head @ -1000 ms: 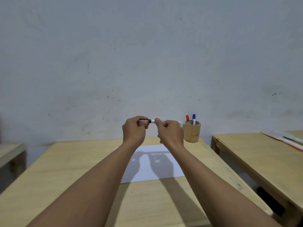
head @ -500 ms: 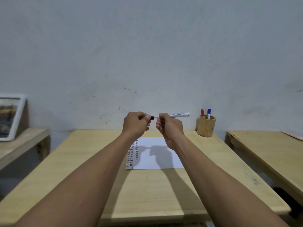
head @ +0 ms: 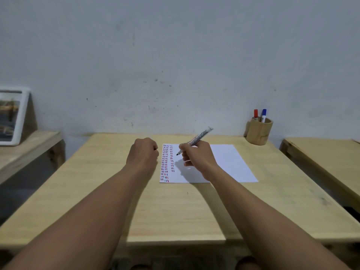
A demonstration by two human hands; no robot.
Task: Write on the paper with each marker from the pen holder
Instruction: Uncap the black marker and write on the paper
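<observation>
R hand [head: 196, 156] grasping uncapped black marker [head: 198, 138], tip just above paper [head: 229, 162], L hand [head: 143, 154] clenched at 9 o'clock of paper, pen holder [head: 258, 133] at 2 o'clock w/ red marker [head: 255, 113], blue marker [head: 263, 114]

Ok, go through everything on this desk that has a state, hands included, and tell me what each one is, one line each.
Black-tipped white marker: uncapped, tilted, tip just above the sheet.
Right hand: gripping that marker.
Left hand: fisted; contents hidden.
White paper sheet: flat, dash columns along its left side, rest blank.
Round wooden pen holder: upright.
Red-capped marker: capped, in holder.
Blue-capped marker: capped, in holder.
</observation>
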